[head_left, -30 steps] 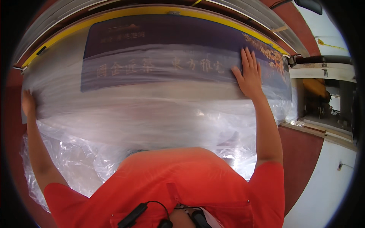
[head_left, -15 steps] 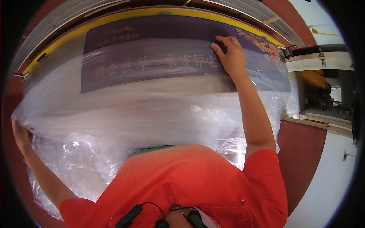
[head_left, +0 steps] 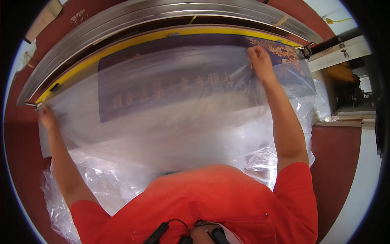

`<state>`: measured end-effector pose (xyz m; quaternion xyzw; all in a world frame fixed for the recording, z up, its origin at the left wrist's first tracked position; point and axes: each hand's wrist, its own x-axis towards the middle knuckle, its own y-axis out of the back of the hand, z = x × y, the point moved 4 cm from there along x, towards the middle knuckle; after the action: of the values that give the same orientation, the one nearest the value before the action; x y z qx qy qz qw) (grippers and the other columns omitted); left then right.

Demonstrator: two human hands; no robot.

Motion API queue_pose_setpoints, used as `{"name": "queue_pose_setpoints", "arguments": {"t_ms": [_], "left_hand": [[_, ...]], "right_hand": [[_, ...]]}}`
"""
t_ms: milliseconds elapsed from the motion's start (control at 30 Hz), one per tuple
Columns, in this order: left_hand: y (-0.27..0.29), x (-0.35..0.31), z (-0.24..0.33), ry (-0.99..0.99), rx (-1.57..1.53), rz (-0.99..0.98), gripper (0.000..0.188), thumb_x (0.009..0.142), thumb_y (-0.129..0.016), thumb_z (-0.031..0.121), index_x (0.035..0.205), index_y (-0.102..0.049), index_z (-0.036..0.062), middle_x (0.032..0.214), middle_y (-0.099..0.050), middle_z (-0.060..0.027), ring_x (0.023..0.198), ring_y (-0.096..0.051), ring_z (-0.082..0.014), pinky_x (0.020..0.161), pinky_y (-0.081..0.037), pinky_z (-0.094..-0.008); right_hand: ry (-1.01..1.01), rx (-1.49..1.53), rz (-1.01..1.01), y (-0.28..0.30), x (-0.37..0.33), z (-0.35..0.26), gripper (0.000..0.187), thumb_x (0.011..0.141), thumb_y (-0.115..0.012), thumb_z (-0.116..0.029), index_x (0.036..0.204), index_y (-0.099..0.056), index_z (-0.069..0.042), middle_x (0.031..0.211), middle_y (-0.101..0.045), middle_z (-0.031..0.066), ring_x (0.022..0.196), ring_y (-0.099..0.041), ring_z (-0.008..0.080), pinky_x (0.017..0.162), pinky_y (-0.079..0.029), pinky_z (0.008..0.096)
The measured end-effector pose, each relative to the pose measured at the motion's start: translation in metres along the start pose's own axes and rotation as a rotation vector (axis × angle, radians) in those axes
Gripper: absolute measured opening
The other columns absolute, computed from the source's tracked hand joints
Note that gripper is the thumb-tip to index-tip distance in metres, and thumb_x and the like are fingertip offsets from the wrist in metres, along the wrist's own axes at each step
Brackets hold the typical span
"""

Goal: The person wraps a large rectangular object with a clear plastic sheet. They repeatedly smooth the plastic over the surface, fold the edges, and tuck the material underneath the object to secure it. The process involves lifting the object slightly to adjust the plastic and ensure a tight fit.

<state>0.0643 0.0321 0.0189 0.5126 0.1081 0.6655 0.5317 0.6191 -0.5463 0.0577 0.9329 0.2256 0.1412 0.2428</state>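
A large sheet of clear plastic film (head_left: 170, 130) stretches across the flat work surface before me. Under it shows a dark purple printed panel (head_left: 239, 39) with gold lettering and a floral pattern at its right end. My left hand (head_left: 48, 118), closed, grips the film's edge at the far left, near the end of the yellow bar. My right hand (head_left: 261, 61) is closed on the film over the panel's right part. Between the two hands the film is pulled taut, with folds running towards each.
A yellow bar (head_left: 134, 44) runs along the far edge, with a grey metal rail (head_left: 154, 13) behind it. Metal clamps (head_left: 306, 51) sit at the bar's ends. Crumpled film (head_left: 97, 175) hangs at my front left. A white frame (head_left: 345, 53) stands at the right.
My left hand has risen to the far left, carrying the film edge up towards the bar. My right hand has moved slightly right and closed on the film, which now covers more of the panel.
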Motion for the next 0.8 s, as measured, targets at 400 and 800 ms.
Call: {"name": "queue_pose_setpoints", "arguments": {"t_ms": [400,800], "left_hand": [[-0.078,0.034,0.049,0.306,0.288,-0.258,0.071,0.075,-0.032,0.06,0.088,-0.059,-0.0049,0.093,-0.056,-0.022,0.093,-0.053,-0.0323,0.079,-0.041,-0.0387],[-0.122,0.066,-0.013,-0.106,0.613,-0.273,0.058,0.083,-0.021,0.042,0.093,-0.055,-0.0041,0.095,-0.056,-0.0206,0.089,-0.053,-0.0341,0.077,-0.041,-0.0419]], "right_hand": [[-0.239,-0.225,0.334,0.0,0.091,0.036,0.046,0.065,-0.06,-0.047,0.08,-0.058,-0.004,0.081,-0.06,0.0126,0.08,-0.057,0.0244,0.073,-0.042,0.0325],[-0.244,-0.372,0.436,0.0,0.077,0.022,0.048,0.077,-0.027,-0.038,0.096,-0.054,-0.004,0.1,-0.053,0.0194,0.096,-0.049,0.0353,0.082,-0.036,0.0407]]}}
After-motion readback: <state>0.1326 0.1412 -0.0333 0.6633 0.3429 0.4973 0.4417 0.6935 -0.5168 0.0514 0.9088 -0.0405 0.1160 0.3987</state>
